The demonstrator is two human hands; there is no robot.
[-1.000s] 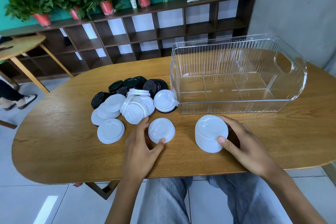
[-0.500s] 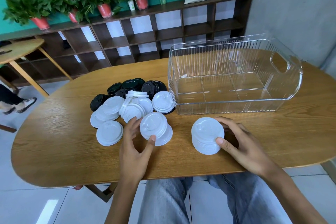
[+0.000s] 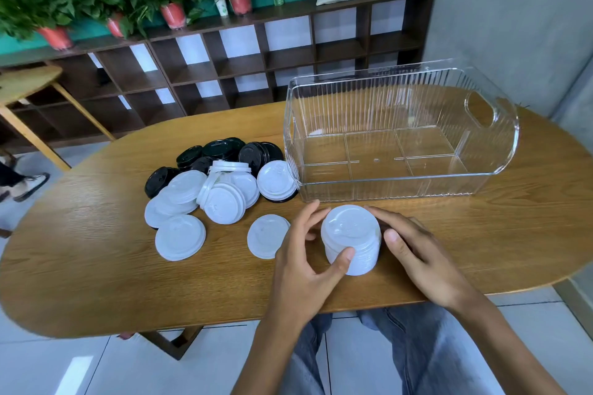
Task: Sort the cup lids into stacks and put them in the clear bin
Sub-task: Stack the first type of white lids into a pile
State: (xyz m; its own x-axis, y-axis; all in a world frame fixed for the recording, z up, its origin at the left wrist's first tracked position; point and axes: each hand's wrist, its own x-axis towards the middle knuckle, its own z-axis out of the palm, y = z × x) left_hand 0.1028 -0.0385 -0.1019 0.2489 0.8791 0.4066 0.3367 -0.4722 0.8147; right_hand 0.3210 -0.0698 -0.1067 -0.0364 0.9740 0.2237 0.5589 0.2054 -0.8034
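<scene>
Left hand (image 3: 305, 253) cupped round white lid stack (image 3: 351, 239), thumb on near side, fingers behind. Right hand (image 3: 414, 253) curled against stack's other side, thumb forward. Likely squaring the stack between both palms so lids seat and lift as one.

Single white lid (image 3: 268, 236) flat on table (image 3: 96, 266), just left of left hand, partly hidden by it. Another loose white lid (image 3: 179, 242) farther left.

Beyond: unsorted heap of white lids (image 3: 221, 199), black lids (image 3: 224, 151) behind, touching.

Clear bin (image 3: 401, 138) just past stack, no lids inside; near wall stood between stack and bin floor, so stack probably needs lifting over.
</scene>
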